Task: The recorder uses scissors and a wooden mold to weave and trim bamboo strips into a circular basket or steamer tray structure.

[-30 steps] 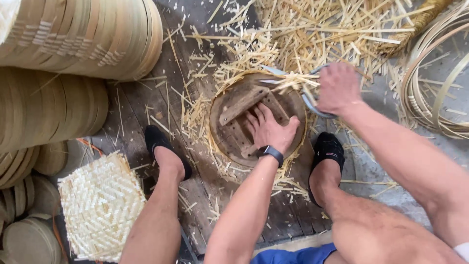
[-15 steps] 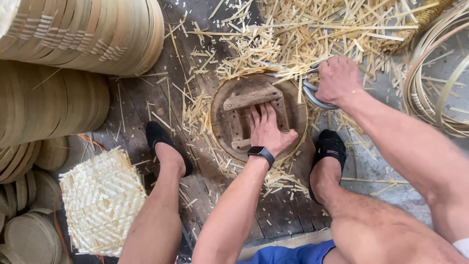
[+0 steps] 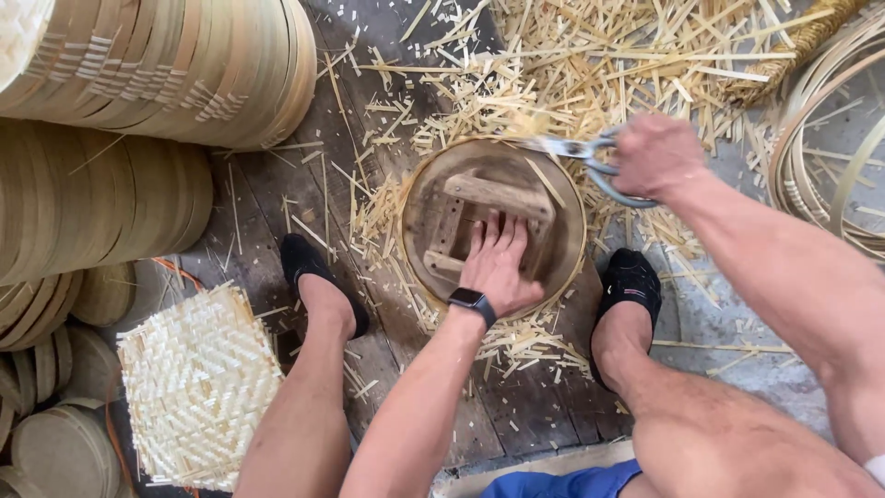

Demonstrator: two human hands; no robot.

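Shears (image 3: pixel 581 157) sit clamped in the right hand (image 3: pixel 656 155), blades at the far rim of the round bamboo frame (image 3: pixel 572 231), which lies on the floor between the feet; the left hand (image 3: pixel 498 267) presses flat, fingers spread, steadying its wooden form (image 3: pixel 493 195).

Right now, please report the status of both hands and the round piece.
Left hand flat on wooden block inside round bamboo frame. Right hand grips shears at frame rim. Bamboo trimmings all around.
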